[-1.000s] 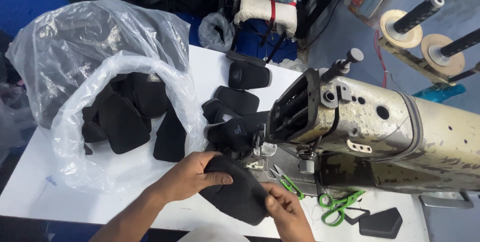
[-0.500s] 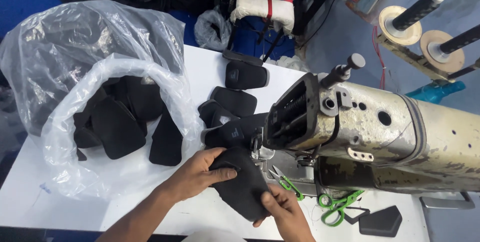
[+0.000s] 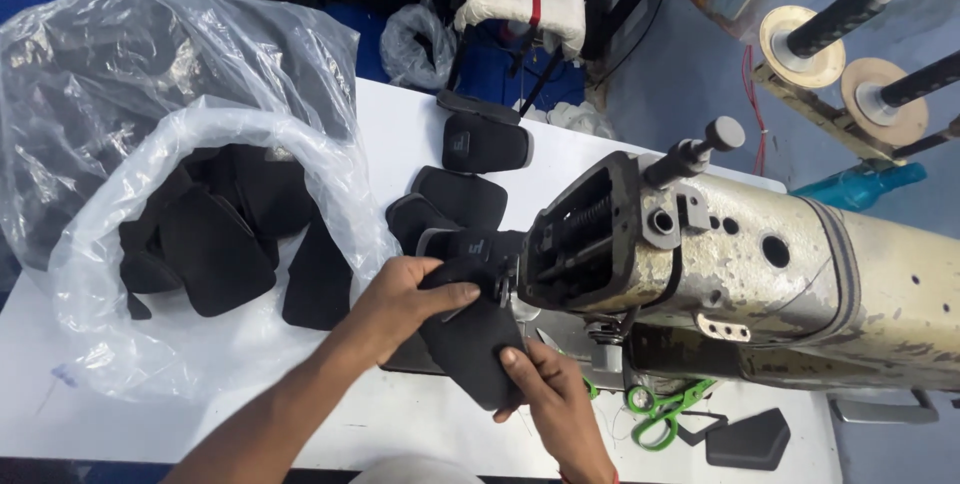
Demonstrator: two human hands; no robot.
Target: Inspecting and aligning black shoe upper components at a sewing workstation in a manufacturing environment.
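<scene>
Black padded piece (image 3: 470, 344) now up against sewing machine (image 3: 740, 284) head, top edge just under needle area; a sec ago lay flatter, nearer counter (image 3: 600, 159) edge. Left hand (image 3: 400, 299) clamped over upper part, thumb on top. Right hand (image 3: 545, 389) pinches lower corner. Judging by shift, piece being fed in for stitching. Similar pieces in row behind; plastic bag (image 3: 200, 144) w/ more, left. Green scissors (image 3: 665, 414) beside right hand.

A large clear plastic bag (image 3: 110, 274) lay open on the white tabletop (image 3: 420, 134) at the left, crumpled, with black padded pieces (image 3: 215, 249) inside.
</scene>
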